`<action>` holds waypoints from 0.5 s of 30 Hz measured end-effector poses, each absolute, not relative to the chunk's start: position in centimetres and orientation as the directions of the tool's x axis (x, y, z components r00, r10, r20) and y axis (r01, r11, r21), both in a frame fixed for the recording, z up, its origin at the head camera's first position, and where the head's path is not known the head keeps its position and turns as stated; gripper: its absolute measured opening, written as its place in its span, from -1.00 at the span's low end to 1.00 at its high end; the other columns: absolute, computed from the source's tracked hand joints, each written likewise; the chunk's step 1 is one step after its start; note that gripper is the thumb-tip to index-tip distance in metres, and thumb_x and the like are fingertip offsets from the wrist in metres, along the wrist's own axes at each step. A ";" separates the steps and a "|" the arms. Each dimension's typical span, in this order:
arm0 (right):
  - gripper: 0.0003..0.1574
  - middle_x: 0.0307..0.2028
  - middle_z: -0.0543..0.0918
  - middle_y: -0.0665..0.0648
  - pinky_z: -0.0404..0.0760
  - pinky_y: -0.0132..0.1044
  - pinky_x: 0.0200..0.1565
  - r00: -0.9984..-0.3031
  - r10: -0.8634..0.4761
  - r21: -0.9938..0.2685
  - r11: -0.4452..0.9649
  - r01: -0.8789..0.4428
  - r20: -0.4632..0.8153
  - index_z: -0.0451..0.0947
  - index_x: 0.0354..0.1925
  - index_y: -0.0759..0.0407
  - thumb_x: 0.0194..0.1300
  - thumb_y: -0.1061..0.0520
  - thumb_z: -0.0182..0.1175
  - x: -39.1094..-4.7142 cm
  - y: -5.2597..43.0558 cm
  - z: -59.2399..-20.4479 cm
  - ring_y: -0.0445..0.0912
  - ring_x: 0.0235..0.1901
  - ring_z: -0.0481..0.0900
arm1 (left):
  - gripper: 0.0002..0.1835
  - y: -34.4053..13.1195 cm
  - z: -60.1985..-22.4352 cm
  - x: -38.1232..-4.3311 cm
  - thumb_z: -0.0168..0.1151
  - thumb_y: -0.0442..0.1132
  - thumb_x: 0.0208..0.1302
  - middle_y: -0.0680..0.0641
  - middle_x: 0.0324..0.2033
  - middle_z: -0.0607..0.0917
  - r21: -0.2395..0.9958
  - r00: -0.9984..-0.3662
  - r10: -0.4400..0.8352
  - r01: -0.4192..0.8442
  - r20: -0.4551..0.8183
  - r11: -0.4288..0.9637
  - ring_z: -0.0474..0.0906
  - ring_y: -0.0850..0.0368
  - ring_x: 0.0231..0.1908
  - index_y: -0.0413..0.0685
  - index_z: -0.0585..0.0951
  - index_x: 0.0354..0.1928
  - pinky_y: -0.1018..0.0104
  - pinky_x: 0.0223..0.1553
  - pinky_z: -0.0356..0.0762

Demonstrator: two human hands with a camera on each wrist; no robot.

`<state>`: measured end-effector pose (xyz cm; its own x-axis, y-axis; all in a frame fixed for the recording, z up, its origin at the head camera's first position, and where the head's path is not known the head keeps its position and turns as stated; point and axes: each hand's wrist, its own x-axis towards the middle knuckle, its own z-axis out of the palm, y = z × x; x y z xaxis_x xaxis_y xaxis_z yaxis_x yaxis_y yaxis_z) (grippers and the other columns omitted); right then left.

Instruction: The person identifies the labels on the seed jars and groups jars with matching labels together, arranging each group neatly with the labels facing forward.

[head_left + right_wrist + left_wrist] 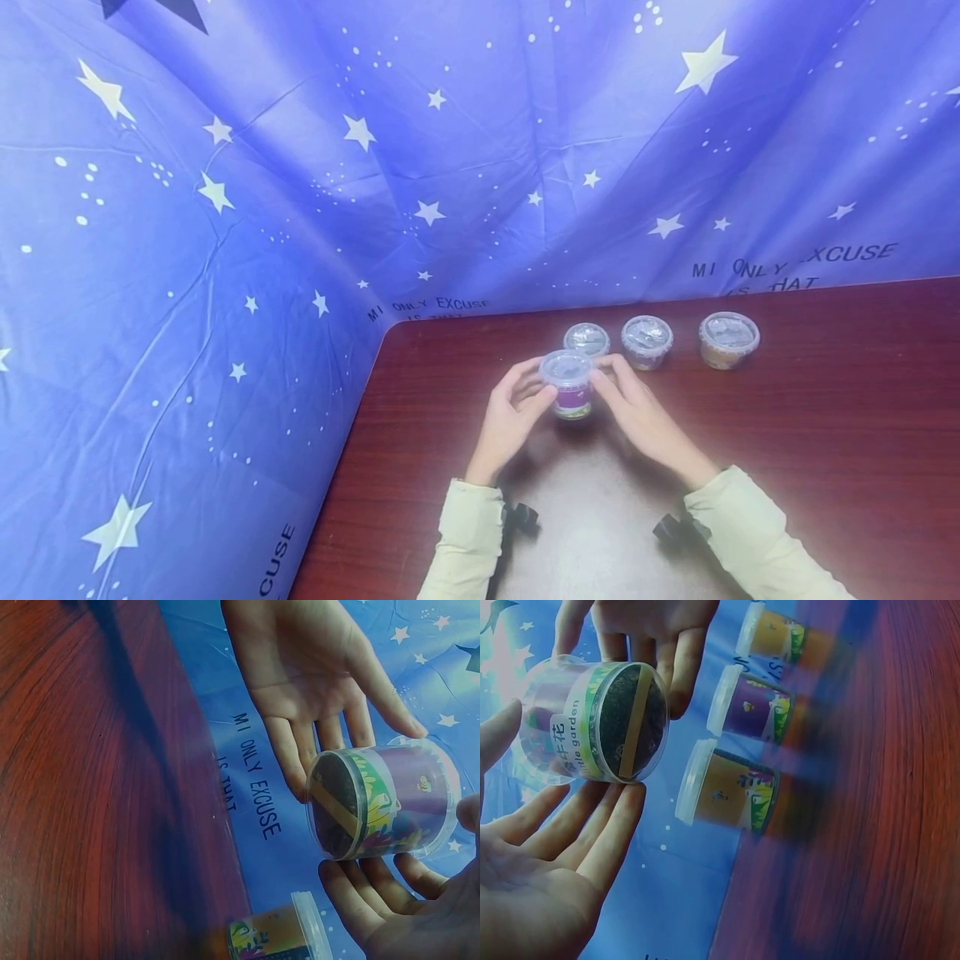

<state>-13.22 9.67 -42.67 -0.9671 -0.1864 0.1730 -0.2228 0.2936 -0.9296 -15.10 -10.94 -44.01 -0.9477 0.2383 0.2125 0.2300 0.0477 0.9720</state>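
Between both hands is a clear plastic planting cup [573,396] with a purple label, "little garden" lettering and a translucent lid. Its base faces the wrist cameras, showing dark soil-like filling [622,727] and a flat wooden stick [635,724] inside. My left hand [507,417] holds the cup's left side, thumb toward me and fingers round the far side. On the opposite side my right hand [645,421] grips it the same way. The cup is held up off the table, upright, and in the head view it overlaps a similar lidded cup [587,337] behind it.
Two more lidded cups, one purple-labelled [647,343] and one orange-brown [729,342], stand to the right in the back row. The dark red wooden table [825,433] meets a blue star-patterned cloth [480,167] at its back and left edges.
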 end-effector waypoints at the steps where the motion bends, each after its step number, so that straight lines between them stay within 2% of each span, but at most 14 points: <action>1: -0.55 0.12 0.57 0.39 0.38 0.28 0.27 -0.968 -0.186 -0.929 0.298 -0.219 0.169 0.28 0.22 0.26 0.61 -0.02 -0.18 -13.2 9.7 -42.7 0.29 0.18 0.51 | -0.51 -10.9 -44.0 -15.1 0.30 -0.25 0.32 -0.16 0.09 0.67 0.972 -0.948 0.236 0.231 0.214 0.044 0.61 0.01 0.09 0.01 0.50 0.28 0.21 0.17 0.58; 8: -0.49 0.16 0.54 0.42 0.35 0.30 0.28 -0.972 -0.181 -0.929 0.312 -0.201 0.149 0.25 0.25 0.26 0.61 -0.08 -0.18 -13.2 9.7 -42.9 0.31 0.21 0.48 | -0.52 -10.9 -43.9 -15.0 0.32 -0.27 0.30 -0.15 0.08 0.67 0.974 -0.953 0.215 0.225 0.213 0.034 0.61 -0.04 0.09 0.01 0.52 0.25 0.14 0.18 0.58; 15: -0.49 0.17 0.52 0.45 0.35 0.33 0.27 -0.971 -0.186 -0.934 0.296 -0.202 0.151 0.19 0.26 0.27 0.60 -0.06 -0.16 -13.2 9.5 -42.8 0.32 0.22 0.46 | -0.52 -10.8 -43.5 -14.7 0.29 -0.35 0.30 -0.24 0.09 0.65 0.981 -0.966 0.191 0.187 0.175 0.046 0.58 -0.18 0.11 -0.12 0.50 0.26 0.17 0.17 0.58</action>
<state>-13.17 9.53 -42.76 -0.9709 -0.1857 0.1514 -0.2021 0.2956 -0.9337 -14.74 -10.80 -43.52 -0.9659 0.1905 0.1751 0.1870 0.0463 0.9813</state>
